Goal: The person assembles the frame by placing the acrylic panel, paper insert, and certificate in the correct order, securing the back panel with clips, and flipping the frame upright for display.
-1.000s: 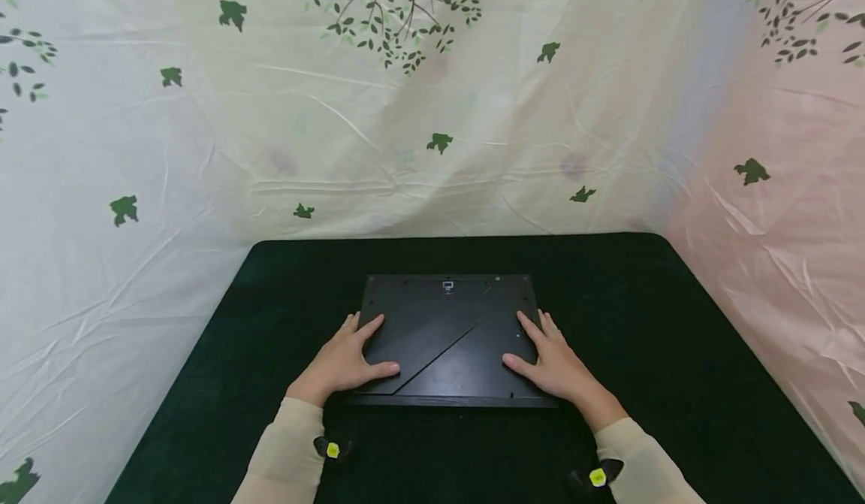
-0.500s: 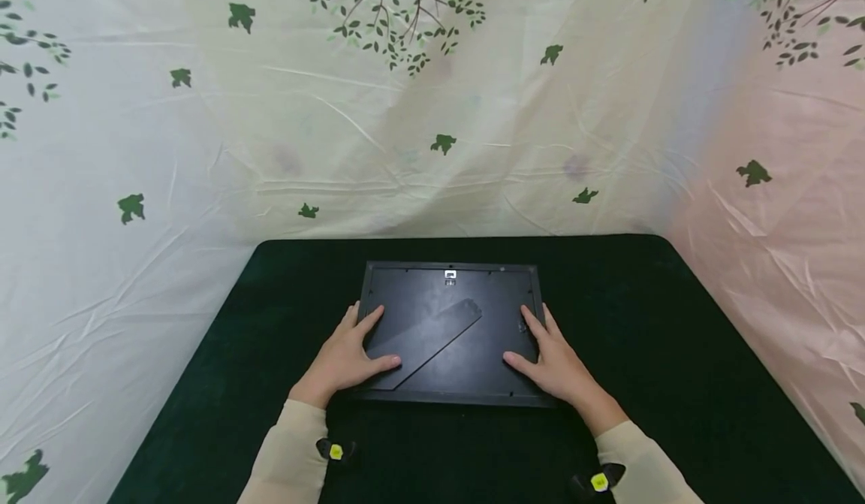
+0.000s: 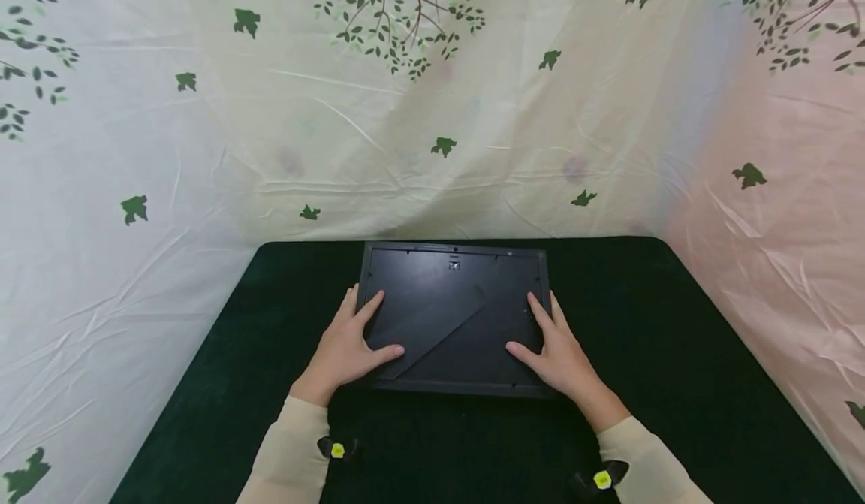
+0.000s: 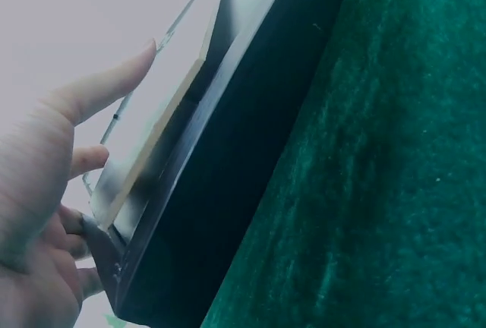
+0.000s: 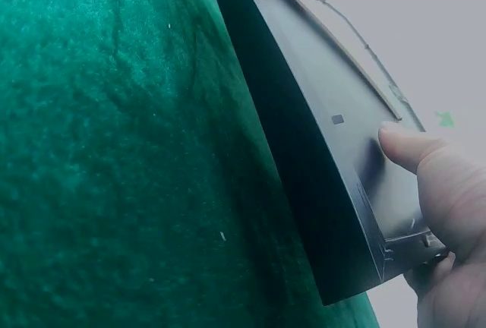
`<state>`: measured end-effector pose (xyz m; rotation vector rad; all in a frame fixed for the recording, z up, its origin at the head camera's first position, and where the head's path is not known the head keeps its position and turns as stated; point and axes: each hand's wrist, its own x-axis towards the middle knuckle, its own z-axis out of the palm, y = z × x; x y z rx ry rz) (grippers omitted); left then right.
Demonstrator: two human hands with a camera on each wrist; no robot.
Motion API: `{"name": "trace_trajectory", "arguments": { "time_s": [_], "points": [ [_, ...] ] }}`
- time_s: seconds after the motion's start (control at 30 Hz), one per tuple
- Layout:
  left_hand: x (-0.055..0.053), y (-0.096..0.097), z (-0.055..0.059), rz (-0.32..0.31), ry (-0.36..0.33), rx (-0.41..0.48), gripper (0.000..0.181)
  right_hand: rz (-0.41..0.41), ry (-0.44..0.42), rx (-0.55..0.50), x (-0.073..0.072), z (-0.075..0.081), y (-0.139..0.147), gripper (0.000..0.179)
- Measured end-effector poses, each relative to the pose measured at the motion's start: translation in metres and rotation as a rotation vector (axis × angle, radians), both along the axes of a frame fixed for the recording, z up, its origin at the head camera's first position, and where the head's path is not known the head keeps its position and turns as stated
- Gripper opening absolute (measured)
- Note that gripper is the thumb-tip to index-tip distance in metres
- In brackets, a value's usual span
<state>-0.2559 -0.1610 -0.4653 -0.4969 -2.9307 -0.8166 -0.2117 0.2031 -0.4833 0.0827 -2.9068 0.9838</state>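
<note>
A black picture frame [image 3: 466, 294] shows its back in the head view, its far edge tipped up. Diagonally across that back lies the stand flap [image 3: 415, 327], and a small metal hanger [image 3: 454, 265] sits near the top. My left hand [image 3: 346, 346] grips the left side, thumb and index finger spread on the backing, other fingers round the edge. On the opposite side my right hand [image 3: 566, 354] holds the frame the same way. In the left wrist view the flap's edge [image 4: 156, 130] stands slightly off the backing. The front of the picture frame is hidden.
A dark green cloth covers the table [image 3: 676, 384], which spreads out around the frame. Behind and to both sides hangs a pale curtain [image 3: 324, 128] printed with leaves and branches. Dark straps with yellow tags [image 3: 602, 479] circle both wrists.
The picture frame's far edge has risen, tilting the back more toward me, and the whole frame has shifted slightly up in view. Both hands have moved with it, keeping their grip.
</note>
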Motion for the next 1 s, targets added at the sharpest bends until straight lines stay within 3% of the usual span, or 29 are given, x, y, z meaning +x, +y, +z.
{"name": "trace_trajectory", "arguments": {
  "time_s": [0.2,0.43,0.63,0.8,1.0],
  "points": [
    [-0.004,0.001,0.0,-0.003,0.059,0.054,0.102,0.02,0.1,0.006,-0.007,0.003,0.002,0.097],
    [-0.011,0.005,-0.003,-0.027,0.205,0.137,0.101,0.036,0.229,0.009,-0.018,0.01,0.005,0.098],
    [-0.02,0.007,-0.009,-0.053,0.267,0.166,0.102,0.041,0.323,-0.002,-0.032,0.009,0.01,0.099],
    [-0.027,0.012,-0.01,-0.073,0.342,0.163,0.104,0.025,0.383,0.013,-0.043,0.005,0.013,0.103],
    [-0.037,0.016,-0.012,-0.066,0.391,0.076,0.107,-0.011,0.448,0.046,-0.052,0.002,0.014,0.103]
  ]
}}
